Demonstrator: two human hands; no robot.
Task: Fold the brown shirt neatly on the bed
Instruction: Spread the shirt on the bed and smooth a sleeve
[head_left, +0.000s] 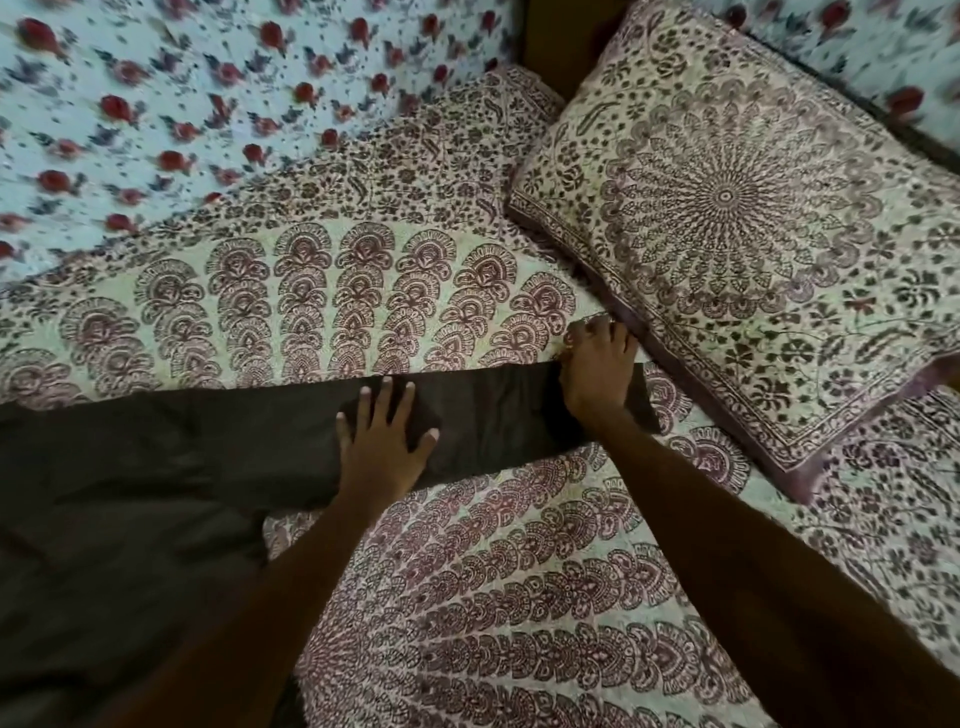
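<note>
The brown shirt (156, 493) lies spread on the patterned bedspread (493, 597), its body at the lower left and one long sleeve stretched out to the right. My left hand (382, 441) rests flat on the middle of that sleeve with its fingers apart. My right hand (597, 369) sits at the sleeve's far end near the cuff, fingers curled down over the upper edge of the cloth; whether it pinches the cloth is hidden under the hand.
A large pillow (753, 234) in a matching mandala print lies just right of my right hand. A light blue sheet with red flowers (208, 104) covers the far left. A dark brown gap (561, 47) shows at the top.
</note>
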